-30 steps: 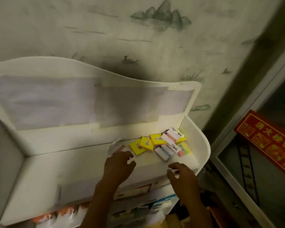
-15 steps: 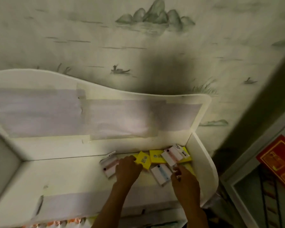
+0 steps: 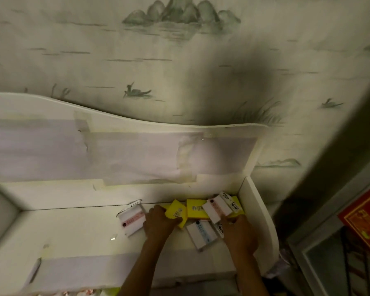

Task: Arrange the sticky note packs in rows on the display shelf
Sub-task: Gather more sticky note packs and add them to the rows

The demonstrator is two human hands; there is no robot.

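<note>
Left hand (image 3: 158, 221) gripping a yellow pack (image 3: 176, 213), right hand (image 3: 236, 229) pinching a white pack (image 3: 217, 210) — jumbled at the shelf (image 3: 73, 231) right end. Better squared off against the back edge, one pack at a time — no overlaps.

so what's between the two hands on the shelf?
Head view: between the left hand and right hand lies a white pack with a blue label, flat on the shelf.

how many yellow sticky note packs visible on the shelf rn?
3 clearly visible. One tilted yellow pack held by the left hand; one flat beside it; one in the right corner, mostly under white packs. More may be hidden under the hands or the pile.
</note>
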